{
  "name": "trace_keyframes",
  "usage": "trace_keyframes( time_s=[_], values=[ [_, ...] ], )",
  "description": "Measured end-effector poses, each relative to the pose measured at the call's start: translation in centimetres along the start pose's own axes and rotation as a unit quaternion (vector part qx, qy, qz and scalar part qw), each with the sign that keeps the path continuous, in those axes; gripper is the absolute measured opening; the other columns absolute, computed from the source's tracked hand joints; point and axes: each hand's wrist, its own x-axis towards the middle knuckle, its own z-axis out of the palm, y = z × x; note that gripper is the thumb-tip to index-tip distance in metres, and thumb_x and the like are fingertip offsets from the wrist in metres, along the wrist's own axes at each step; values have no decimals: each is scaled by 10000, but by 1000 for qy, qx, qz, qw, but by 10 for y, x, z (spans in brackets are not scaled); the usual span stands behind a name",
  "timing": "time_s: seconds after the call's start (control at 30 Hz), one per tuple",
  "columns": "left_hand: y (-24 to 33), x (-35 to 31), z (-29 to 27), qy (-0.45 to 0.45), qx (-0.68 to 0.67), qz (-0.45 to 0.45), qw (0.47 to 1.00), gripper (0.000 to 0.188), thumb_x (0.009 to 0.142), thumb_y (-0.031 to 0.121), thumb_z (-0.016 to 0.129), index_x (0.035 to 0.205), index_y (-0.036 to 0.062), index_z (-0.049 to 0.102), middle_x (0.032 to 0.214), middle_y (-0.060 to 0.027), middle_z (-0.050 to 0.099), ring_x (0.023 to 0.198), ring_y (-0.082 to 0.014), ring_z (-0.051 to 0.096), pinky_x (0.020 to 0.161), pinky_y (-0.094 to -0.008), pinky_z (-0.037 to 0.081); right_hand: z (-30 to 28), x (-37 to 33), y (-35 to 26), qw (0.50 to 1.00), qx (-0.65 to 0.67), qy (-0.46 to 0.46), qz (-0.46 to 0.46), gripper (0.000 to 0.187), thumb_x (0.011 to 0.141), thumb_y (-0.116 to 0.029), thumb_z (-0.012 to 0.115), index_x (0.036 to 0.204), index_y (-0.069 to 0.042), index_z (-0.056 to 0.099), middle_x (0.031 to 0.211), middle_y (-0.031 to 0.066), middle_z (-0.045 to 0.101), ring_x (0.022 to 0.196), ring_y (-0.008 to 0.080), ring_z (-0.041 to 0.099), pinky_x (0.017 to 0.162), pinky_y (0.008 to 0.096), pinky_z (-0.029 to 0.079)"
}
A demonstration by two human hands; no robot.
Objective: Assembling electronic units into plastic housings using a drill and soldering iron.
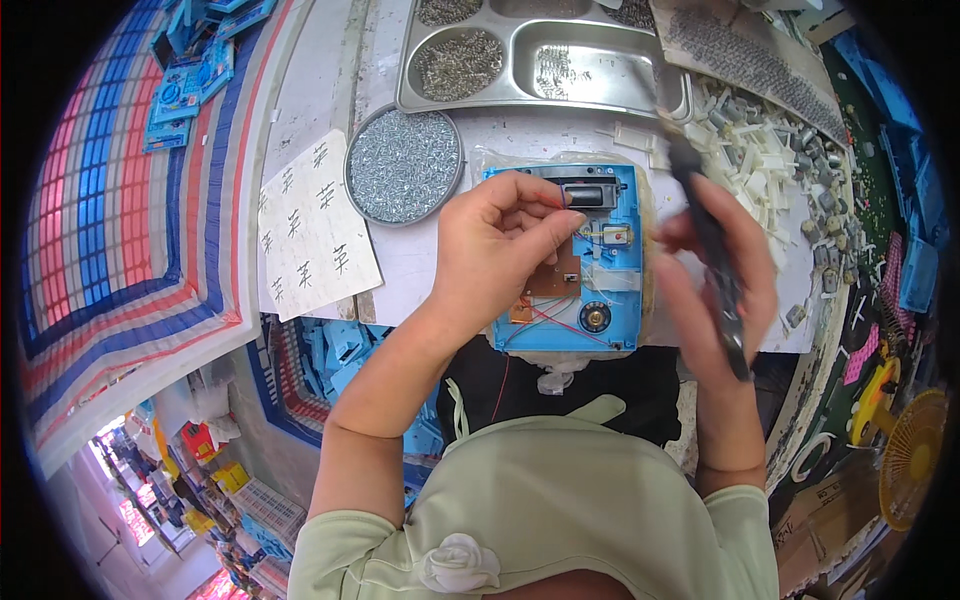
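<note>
A blue plastic casing (628, 270) lies open in front of me, with a brown circuit board (545, 284), thin wires, a small motor-like part (617, 235) and a round black part (595, 317) inside. Over its upper left, my left hand (510, 225) is closed in a pinch beside a black cylinder (590, 195); what the fingertips hold is hidden. To the right of the casing, my right hand (725, 280) grips a long, black-handled tool (712, 230), raised with its narrow end pointing up and away. Motion blurs the tool, so its exact kind is unclear.
A round dish (461, 165) of small metal pieces and a handwritten card (320, 230) stand left. Behind is a compartmented metal tray (505, 108) of small parts. White plastic pieces (745, 190) and grey cylinders (822, 228) crowd the right. A yellow fan (912, 460) is lower right.
</note>
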Motion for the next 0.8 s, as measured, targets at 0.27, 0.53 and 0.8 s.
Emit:
trace_keyframes(
  time_s=[0.27, 0.53, 0.8],
  values=[
    [-6, 1, -7, 33, 144, 134, 980, 134, 852, 0, 755, 984, -7, 727, 829, -59, 721, 633, -116, 643, 575, -240, 510, 43, 39, 2, 989, -99, -58, -98, 590, 768, 52, 740, 1330, -85, 620, 914, 92, 623, 812, 226, 635, 739, 317, 530],
    [-6, 1, -3, 84, 313, 299, 897, 129, 794, 39, 730, 922, 21, 721, 737, -101, 642, 653, -254, 653, 570, -358, 507, 57, 40, 8, 976, -143, -43, -157, 545, 787, 96, 718, 1301, -68, 638, 904, 103, 616, 775, 217, 634, 692, 314, 525],
    [-2, 1, -15, -43, -53, -22, 997, 110, 922, 67, 726, 1000, -9, 716, 771, 1, 665, 639, -57, 586, 553, -228, 459, 54, 25, 18, 988, -100, 1, -117, 537, 763, 140, 710, 1258, -54, 639, 964, 95, 628, 818, 189, 644, 751, 287, 525]
  ],
)
